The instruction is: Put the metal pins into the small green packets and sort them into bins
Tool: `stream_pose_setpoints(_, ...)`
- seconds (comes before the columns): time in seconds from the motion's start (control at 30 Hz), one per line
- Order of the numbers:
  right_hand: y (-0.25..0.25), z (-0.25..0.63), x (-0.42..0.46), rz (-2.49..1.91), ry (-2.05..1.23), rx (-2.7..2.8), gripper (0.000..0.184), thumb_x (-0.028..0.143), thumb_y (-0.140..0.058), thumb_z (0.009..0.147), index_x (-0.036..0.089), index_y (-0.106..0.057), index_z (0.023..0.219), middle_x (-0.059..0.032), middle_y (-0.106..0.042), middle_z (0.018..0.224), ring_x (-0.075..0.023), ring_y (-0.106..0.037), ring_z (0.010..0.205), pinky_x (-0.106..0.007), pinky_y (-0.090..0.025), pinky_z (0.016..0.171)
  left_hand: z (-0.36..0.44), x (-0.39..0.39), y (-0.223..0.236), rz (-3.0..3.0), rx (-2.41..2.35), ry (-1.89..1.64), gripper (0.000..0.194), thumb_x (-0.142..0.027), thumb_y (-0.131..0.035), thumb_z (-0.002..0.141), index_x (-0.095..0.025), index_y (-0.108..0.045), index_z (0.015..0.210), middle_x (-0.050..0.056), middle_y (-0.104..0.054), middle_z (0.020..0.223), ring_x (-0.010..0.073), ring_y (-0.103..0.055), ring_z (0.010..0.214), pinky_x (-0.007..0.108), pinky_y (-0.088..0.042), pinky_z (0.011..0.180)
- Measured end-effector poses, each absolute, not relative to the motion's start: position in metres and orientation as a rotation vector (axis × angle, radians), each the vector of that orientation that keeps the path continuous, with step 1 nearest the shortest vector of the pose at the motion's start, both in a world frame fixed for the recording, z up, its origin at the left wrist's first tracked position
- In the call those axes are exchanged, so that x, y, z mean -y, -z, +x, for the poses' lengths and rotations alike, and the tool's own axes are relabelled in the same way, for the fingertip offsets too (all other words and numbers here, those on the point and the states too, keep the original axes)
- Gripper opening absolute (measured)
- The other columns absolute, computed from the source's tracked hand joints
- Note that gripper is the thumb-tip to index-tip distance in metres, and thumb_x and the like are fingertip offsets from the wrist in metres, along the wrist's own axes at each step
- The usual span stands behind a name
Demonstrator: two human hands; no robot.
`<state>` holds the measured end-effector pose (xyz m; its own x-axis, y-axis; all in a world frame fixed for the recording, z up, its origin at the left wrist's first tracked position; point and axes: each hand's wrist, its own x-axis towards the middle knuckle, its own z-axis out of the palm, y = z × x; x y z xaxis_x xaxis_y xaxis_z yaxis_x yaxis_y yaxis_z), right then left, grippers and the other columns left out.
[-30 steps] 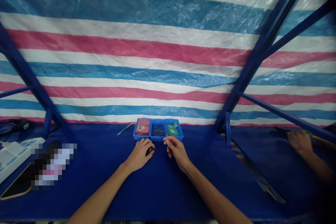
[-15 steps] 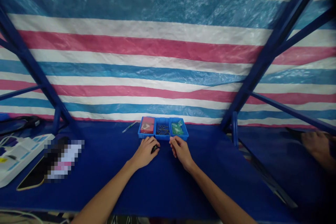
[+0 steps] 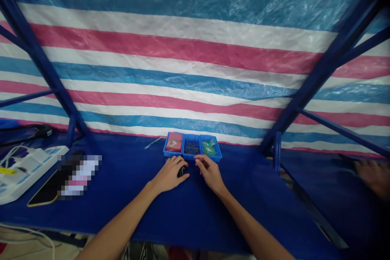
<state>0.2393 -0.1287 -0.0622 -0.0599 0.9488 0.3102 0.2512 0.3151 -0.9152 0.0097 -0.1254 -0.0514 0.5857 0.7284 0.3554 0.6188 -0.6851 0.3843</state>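
Observation:
My left hand [image 3: 171,174] rests on the blue table with its fingers curled around a small black part [image 3: 182,171] that has yellowish details. Just to its right, my right hand [image 3: 210,172] is held with thumb and index finger close together; whatever may be between the tips is too small to tell. Both hands are just in front of a row of three joined blue bins. Dark screws [image 3: 191,147] lie in the middle bin [image 3: 192,157]. The left bin holds a red piece [image 3: 174,140] with small pale items, and the right one holds green parts [image 3: 210,147] in clear plastic.
A thin clear tube-like item [image 3: 153,143] lies left of the bins. Farther left are a phone [image 3: 44,191] and a white power strip [image 3: 33,170] with cables. Blue metal frame posts [image 3: 50,65] stand at both sides. At far right is another person's hand [image 3: 373,172].
The view has shifted slightly. My right hand's fingertips have lifted a little and changed their pinch near the middle bin. My left hand keeps the black part.

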Motion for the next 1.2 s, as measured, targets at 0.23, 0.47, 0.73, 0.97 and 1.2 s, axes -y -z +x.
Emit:
stream_pose_setpoints(0.23, 0.069, 0.237, 0.132, -1.2, -0.537, 1.836, 0.019, 0.036, -0.057, 0.103, 0.026, -0.073, 0.11, -0.0046, -0.072, 0.097, -0.0221, -0.065, 0.082, -0.035, -0.053, 0.078, -0.003, 0.127, 0.052, 2.639, -1.183, -0.705, 0.07, -0.071, -0.075, 0.085, -0.031, -0.058, 0.14, 0.011, -0.058, 0.14, 0.0371, -0.052, 0.129, 0.055, -0.035, 0.112)
stream_pose_setpoints(0.47, 0.07, 0.237, 0.134, -1.137, -0.567, 2.014, 0.022, 0.027, -0.066, 0.098, 0.027, -0.07, 0.119, -0.0034, -0.065, 0.105, -0.0196, -0.062, 0.083, -0.033, -0.052, 0.08, 0.008, 0.129, 0.064, 2.569, -1.262, -0.71, 0.037, -0.051, -0.051, 0.107, -0.029, -0.057, 0.136, 0.01, -0.059, 0.131, 0.0326, -0.054, 0.12, 0.05, -0.044, 0.099)
stream_pose_setpoints(0.73, 0.073, 0.237, 0.13, -1.234, -0.44, 2.094, 0.015, 0.021, -0.068, 0.098, 0.026, -0.071, 0.111, -0.0041, -0.066, 0.106, -0.0228, -0.062, 0.095, -0.036, -0.047, 0.085, 0.011, 0.127, 0.063, 2.468, -1.077, -0.794, 0.02, -0.034, -0.057, 0.107, -0.026, -0.057, 0.125, 0.006, -0.063, 0.117, 0.0269, -0.057, 0.11, 0.043, -0.047, 0.099)
stream_pose_setpoints(0.97, 0.075, 0.236, 0.132, -1.265, -0.381, 2.121, 0.007, 0.018, -0.06, 0.102, 0.023, -0.063, 0.098, -0.0036, -0.066, 0.1, -0.0219, -0.061, 0.092, -0.034, -0.043, 0.084, 0.014, 0.128, 0.055, 2.567, -1.108, -0.759, 0.023, -0.039, -0.049, 0.11, -0.025, -0.061, 0.123, 0.007, -0.065, 0.12, 0.0269, -0.057, 0.109, 0.043, -0.045, 0.097)
stream_pose_setpoints(1.2, 0.077, 0.238, 0.13, -1.214, -0.584, 1.923, 0.006, 0.022, -0.055, 0.102, 0.025, -0.06, 0.098, 0.0006, -0.067, 0.087, -0.0199, -0.061, 0.08, -0.031, -0.043, 0.075, 0.016, 0.128, 0.058, 2.628, -1.273, -0.669, 0.061, -0.071, -0.07, 0.09, -0.025, -0.059, 0.129, 0.008, -0.063, 0.125, 0.0322, -0.055, 0.114, 0.048, -0.041, 0.097)
